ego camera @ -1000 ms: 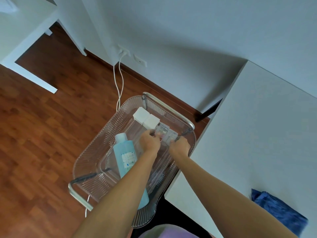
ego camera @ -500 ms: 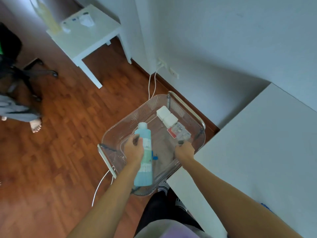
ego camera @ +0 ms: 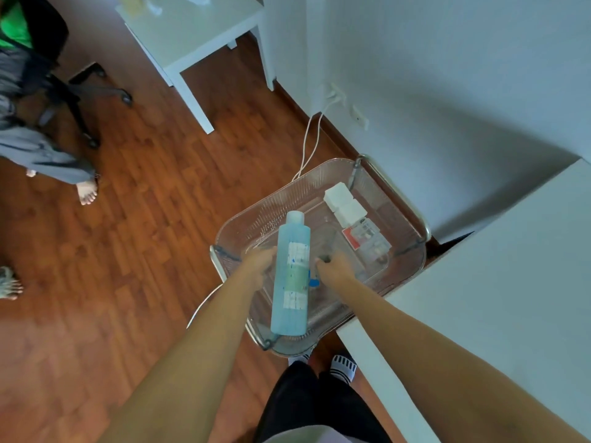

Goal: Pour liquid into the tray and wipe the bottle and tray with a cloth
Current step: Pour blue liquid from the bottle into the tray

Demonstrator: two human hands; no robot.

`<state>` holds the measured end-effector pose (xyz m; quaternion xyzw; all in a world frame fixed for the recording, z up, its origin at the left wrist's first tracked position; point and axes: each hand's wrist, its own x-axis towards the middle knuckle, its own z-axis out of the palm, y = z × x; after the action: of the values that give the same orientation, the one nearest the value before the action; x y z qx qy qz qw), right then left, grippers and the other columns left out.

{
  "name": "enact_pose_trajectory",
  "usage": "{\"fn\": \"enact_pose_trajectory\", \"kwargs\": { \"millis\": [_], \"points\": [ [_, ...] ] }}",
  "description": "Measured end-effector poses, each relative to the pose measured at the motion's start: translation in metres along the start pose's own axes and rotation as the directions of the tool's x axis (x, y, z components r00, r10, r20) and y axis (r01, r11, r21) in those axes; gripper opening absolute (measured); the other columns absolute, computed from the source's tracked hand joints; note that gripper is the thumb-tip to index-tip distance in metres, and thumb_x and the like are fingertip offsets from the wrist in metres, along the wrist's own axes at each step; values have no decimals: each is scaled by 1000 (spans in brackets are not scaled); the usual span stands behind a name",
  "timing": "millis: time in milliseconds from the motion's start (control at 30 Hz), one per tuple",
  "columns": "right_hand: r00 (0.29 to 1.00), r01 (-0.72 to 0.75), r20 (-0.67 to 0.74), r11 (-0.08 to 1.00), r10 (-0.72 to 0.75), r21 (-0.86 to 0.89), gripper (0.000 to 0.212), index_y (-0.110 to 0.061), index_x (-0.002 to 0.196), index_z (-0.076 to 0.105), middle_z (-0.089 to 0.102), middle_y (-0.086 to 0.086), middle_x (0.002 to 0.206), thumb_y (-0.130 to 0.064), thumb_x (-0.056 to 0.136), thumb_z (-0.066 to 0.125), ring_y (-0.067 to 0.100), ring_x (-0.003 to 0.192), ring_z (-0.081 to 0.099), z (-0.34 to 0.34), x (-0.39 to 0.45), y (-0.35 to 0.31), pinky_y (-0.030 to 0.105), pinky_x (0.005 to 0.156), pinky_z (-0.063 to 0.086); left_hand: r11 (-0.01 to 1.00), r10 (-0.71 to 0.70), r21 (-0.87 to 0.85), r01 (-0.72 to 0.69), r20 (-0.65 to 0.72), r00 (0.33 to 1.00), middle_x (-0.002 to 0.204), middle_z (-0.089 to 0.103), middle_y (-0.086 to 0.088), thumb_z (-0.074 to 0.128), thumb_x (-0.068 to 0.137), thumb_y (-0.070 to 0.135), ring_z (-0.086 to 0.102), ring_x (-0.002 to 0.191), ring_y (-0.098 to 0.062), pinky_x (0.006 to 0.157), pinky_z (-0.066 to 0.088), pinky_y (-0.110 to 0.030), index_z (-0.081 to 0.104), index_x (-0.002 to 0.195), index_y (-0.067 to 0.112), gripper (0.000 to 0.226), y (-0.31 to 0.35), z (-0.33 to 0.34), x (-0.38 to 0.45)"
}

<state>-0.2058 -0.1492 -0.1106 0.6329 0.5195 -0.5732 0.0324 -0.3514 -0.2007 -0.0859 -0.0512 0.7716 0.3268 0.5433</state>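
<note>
Left hand [ego camera: 260,265] has slid off the blue bottle [ego camera: 291,276] to the inner tray's left edge, and right hand [ego camera: 335,268] has pulled in from the basket's [ego camera: 243,225] right handle toward the bottle, now lying uncovered.

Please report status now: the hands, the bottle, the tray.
Left hand and right hand inside clear tray, either side of blue bottle; grip unclear. Bottle lying flat, capped. White boxes at far end.

A home or small office room: reddish-brown wooden plank floor [ego camera: 144,219], with a white square-legged side table [ego camera: 198,43] and a black wheeled office chair [ego camera: 64,81] on it.
</note>
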Motion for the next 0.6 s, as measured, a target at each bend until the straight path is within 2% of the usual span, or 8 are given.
{"fn": "enact_pose_trajectory", "kwargs": {
  "millis": [67, 167, 300, 400, 467, 533, 600],
  "points": [
    [999, 7, 40, 999, -8, 35, 20, -13, 98, 65, 62, 2, 86, -25, 97, 49, 20, 87, 58, 5, 7, -3, 33, 74, 48, 999, -36, 3, 36, 56, 998, 79, 64, -4, 61, 95, 16, 59, 69, -17, 66, 50, -34, 66, 111, 4, 20, 0, 2, 9],
    [997, -13, 78, 996, 6, 83, 33, -8, 116, 64, 66, 8, 105, -30, 97, 49, 21, 96, 61, 12, 15, -4, 35, 83, 51, 995, -94, -22, 96, 82, 992, 81, 65, -7, 58, 97, 16, 61, 71, -21, 86, 55, -46, 63, 109, 6, 16, 0, 4, 18],
    [991, -58, 132, 980, 33, 191, 39, -3, 120, 61, 67, 12, 114, -33, 97, 51, 26, 106, 64, 18, 21, -1, 41, 92, 54, 990, -134, 46, 130, 108, 985, 88, 65, -6, 54, 99, 23, 62, 75, -23, 78, 53, -43, 60, 121, 17, 24, 4, 4, 21],
    [989, -67, 147, 968, 32, 242, 39, -2, 123, 59, 67, 12, 118, -28, 95, 56, 27, 108, 64, 20, 22, 3, 45, 95, 52, 984, -162, 96, 148, 151, 975, 104, 67, -8, 54, 99, 28, 65, 92, -29, 91, 51, -54, 54, 132, 25, 33, 4, 2, 23],
    [989, -68, 145, 965, 32, 252, 40, -3, 126, 59, 67, 10, 119, -27, 93, 58, 26, 107, 64, 21, 21, 5, 44, 94, 53, 985, -138, 123, 119, 159, 978, 112, 66, -8, 54, 99, 28, 64, 94, -31, 92, 50, -58, 50, 137, 26, 38, 2, 1, 23],
    [992, -51, 123, 968, 22, 245, 40, -5, 126, 59, 67, 9, 118, -27, 92, 60, 25, 106, 65, 21, 18, 7, 42, 92, 55, 989, -105, 120, 84, 174, 979, 112, 63, -6, 53, 99, 27, 63, 88, -27, 86, 53, -55, 44, 141, 25, 43, 0, 0, 20],
    [996, -19, 92, 970, -4, 244, 41, -6, 125, 60, 68, 8, 118, -27, 90, 63, 25, 105, 65, 20, 14, 7, 43, 91, 55, 991, -48, 130, 24, 188, 981, 123, 60, -5, 51, 100, 27, 62, 94, -28, 85, 53, -54, 38, 144, 23, 46, -2, -1, 16]
  ]
}}
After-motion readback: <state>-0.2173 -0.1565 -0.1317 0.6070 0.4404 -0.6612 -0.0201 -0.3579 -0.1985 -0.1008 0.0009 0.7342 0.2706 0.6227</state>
